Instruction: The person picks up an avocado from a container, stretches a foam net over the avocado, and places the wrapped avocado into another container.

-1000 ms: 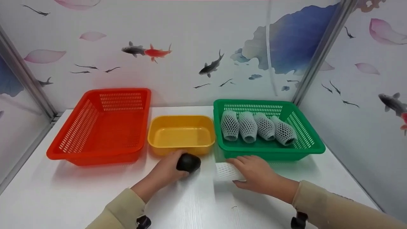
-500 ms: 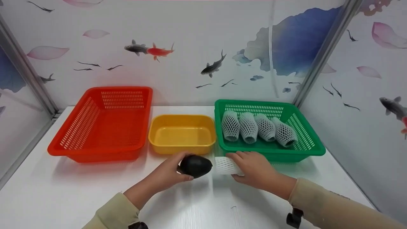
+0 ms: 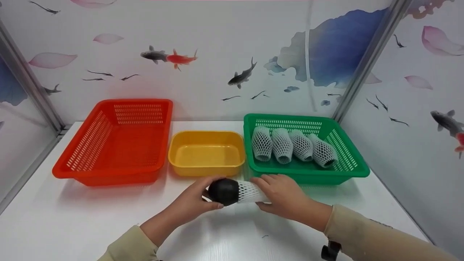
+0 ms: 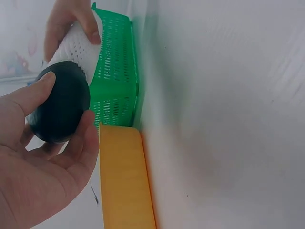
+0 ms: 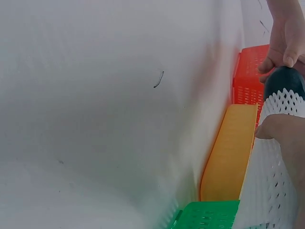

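My left hand (image 3: 186, 203) holds a dark, smooth, egg-shaped avocado (image 3: 221, 192) above the table, thumb and fingers around its left end. A white foam net sleeve (image 3: 249, 192) is gripped by my right hand (image 3: 286, 197). The sleeve's open end fits over the avocado's right end. From the left wrist view, most of the avocado (image 4: 62, 105) shows bare, with the sleeve (image 4: 78, 47) around its far tip. In the right wrist view the net's jagged edge overlaps the avocado (image 5: 283, 81), and part of the sleeve is hidden by the right hand (image 5: 286, 131).
Behind the hands stand a red basket (image 3: 119, 177) at left, a yellow bin (image 3: 206, 171) in the middle and a green basket (image 3: 308, 176) at right. Several net sleeves (image 3: 282, 145) lie in the green basket, one with something dark inside. A printed wall rises behind.
The left hand has lifted the avocado and brought it right, from near the yellow bin to the sleeve. Their ends, apart half a second ago, now overlap. The right hand has shifted slightly left.
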Tool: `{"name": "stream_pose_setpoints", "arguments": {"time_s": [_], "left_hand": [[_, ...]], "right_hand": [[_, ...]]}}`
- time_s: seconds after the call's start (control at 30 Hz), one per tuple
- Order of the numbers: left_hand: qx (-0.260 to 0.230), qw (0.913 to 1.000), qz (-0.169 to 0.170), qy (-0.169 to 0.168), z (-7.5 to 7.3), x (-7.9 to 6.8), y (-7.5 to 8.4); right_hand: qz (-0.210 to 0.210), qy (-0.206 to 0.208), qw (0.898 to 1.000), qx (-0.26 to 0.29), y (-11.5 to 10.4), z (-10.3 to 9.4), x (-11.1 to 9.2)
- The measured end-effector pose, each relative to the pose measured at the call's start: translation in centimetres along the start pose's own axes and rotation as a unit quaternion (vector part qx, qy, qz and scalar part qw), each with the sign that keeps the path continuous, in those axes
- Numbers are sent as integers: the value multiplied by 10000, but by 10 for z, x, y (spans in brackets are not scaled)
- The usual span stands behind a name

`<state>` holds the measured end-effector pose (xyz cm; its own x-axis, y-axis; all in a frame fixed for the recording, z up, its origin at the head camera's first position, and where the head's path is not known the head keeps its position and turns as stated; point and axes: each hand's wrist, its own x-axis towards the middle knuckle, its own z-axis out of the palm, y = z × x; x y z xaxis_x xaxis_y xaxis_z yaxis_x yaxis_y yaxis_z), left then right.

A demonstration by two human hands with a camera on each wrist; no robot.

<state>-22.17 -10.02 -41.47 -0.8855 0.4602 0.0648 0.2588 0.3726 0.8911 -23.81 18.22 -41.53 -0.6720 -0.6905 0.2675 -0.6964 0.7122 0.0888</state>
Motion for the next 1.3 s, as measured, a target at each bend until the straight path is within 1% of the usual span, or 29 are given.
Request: {"name": "stream_pose_setpoints", "arguments": {"time_s": [0.17,0.27,0.4,0.57,0.7,0.83,1.1,1.3], "left_hand": [[-221,9997,-122,-11,4,-1,5],[-252,9996,-68,-67,7,-1,7],[-237,9996,-83,-121,10,0,9],[-247,9995,-177,-91,11,0,11],[-263,9996,-137,-11,12,0,11],[-256,9996,-109,108,13,0,12],[-207,9995,-69,242,16,-1,18],[-1,9999,-73,156,19,2,20]], "right_hand": [[-146,91,9998,-61,-4,-1,3],[-217,152,9996,-45,-5,-1,3],[-285,170,9994,62,-9,1,5],[-194,114,9996,151,-15,3,11],[-102,188,9994,279,-20,2,15],[-107,301,9989,348,-23,1,18],[-218,590,9977,248,-30,-1,25],[-261,818,9957,342,-34,1,29]]}}
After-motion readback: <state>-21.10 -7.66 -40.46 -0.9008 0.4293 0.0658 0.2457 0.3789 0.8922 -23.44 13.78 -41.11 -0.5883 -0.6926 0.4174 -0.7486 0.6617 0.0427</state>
